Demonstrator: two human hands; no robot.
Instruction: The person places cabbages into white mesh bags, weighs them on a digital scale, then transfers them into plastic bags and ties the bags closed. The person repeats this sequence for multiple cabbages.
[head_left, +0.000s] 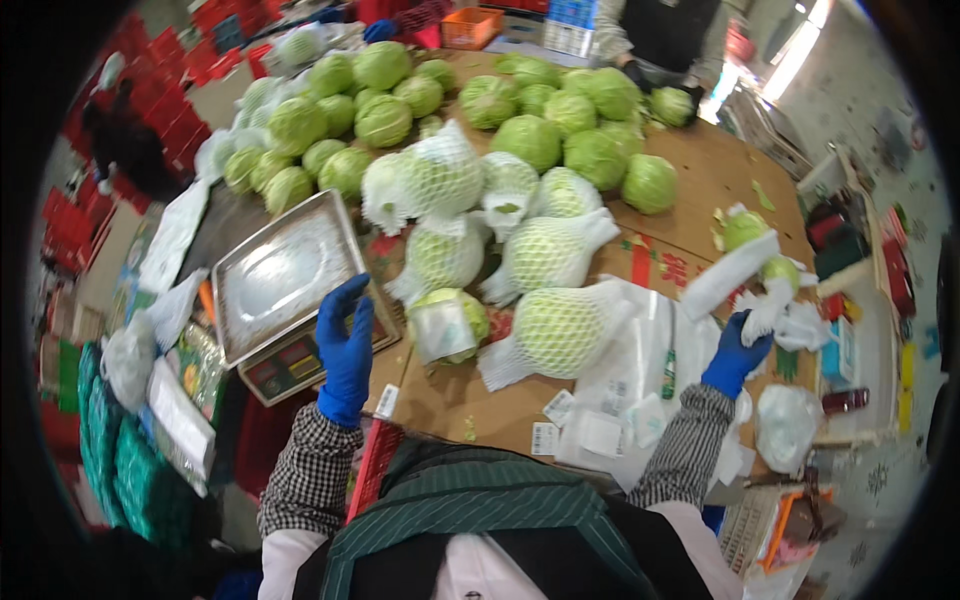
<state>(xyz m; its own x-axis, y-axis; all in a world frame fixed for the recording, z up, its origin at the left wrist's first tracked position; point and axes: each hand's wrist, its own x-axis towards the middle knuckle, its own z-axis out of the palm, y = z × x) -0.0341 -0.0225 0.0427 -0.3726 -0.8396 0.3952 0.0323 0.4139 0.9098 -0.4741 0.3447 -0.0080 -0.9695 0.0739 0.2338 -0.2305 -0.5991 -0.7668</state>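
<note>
My left hand (345, 352), in a blue glove, is raised with nothing in it, fingers apart, beside the metal pan (281, 274) of a weighing scale (289, 371). On the right, my gloved right hand (737, 358) grips a white foam net sleeve (766, 313) near a small pile of the same netting. Between my hands lie cabbages in foam nets, the nearest netted cabbage (559, 332) on its side. Left of it, a bare cabbage (448, 327) has a whitish sheet over its front. Clear plastic bags (637, 352) lie flat left of my right hand, a green-handled knife (669, 371) on them.
Loose cabbages (525, 142) are heaped across the back of the cardboard-covered table (716, 169). A co-worker's dark-gloved hand (637, 75) is near a cabbage (671, 106) there. Printed labels (545, 439) lie along the front edge. Red crates (169, 97) stand at left, a white bin (862, 360) at right.
</note>
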